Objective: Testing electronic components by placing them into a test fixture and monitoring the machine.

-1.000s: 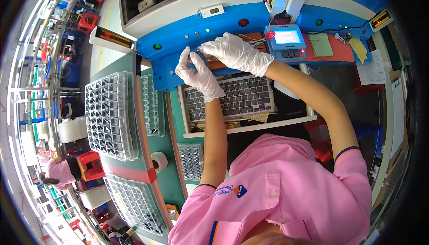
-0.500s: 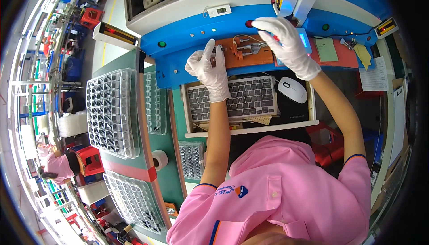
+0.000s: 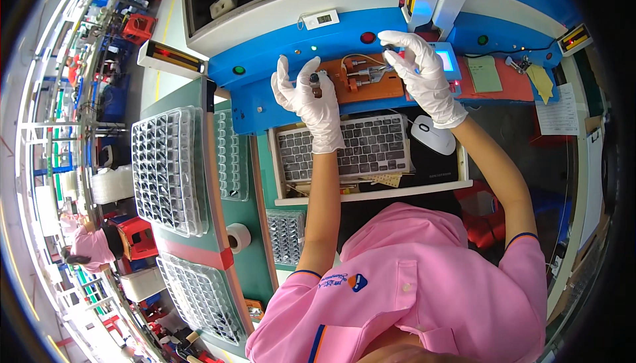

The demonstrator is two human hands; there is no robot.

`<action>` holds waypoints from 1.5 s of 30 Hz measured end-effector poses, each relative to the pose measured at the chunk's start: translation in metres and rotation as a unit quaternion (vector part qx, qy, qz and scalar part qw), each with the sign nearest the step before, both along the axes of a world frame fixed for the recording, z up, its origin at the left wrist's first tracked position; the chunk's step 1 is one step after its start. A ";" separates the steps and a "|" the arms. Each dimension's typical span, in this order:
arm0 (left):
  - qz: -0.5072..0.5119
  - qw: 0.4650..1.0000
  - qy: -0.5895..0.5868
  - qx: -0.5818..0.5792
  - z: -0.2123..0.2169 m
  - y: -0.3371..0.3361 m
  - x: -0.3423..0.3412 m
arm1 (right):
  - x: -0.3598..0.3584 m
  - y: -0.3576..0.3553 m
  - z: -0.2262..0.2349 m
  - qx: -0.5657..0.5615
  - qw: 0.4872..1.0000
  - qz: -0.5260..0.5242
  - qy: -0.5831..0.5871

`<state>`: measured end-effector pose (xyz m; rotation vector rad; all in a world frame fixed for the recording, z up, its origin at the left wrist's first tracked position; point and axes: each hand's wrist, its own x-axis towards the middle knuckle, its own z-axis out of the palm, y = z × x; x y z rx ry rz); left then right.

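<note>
Both my hands wear white gloves. My left hand (image 3: 306,103) is palm up to the left of the orange fixture, its thumb and forefinger apart. A small dark cylindrical part (image 3: 316,87) lies held in its fingers. My right hand (image 3: 427,81) is at the right end of the fixture, thumb and forefinger curled around a small dark piece (image 3: 389,50); its exact kind is too small to tell. The orange fixture (image 3: 381,89) carries metal clamps and rods (image 3: 361,71), and stands on a blue machine ledge (image 3: 255,114).
Below the ledge, a drawer (image 3: 371,194) holds a keyboard (image 3: 374,144) and white mouse (image 3: 434,134). Clear trays (image 3: 165,171) of dark parts stand at the left, near a tape roll (image 3: 238,237). A small lit screen (image 3: 448,59) is behind my right hand. Light-barrier posts (image 3: 173,57) flank the ledge.
My left hand has turned and spread its fingers, bringing the dark cylindrical part into view. My right hand has shifted slightly down, and a dark piece now shows between its fingers.
</note>
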<state>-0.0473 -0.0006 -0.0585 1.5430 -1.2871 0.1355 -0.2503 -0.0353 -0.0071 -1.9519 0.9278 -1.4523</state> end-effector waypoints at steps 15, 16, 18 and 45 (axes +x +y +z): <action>-0.018 0.990 -0.060 -0.126 0.107 -0.039 0.046 | 0.062 -0.084 0.034 -0.075 0.995 0.036 -0.056; -0.052 0.989 -0.043 -0.131 0.124 -0.072 0.056 | 0.073 -0.108 0.044 -0.009 0.990 0.049 -0.135; -0.085 0.989 -0.075 -0.093 0.153 -0.151 0.070 | 0.104 -0.168 0.063 -0.011 0.981 -0.008 -0.196; -0.143 0.975 0.081 -0.152 0.141 -0.146 0.054 | 0.157 -0.257 0.085 -0.146 0.952 -0.156 0.219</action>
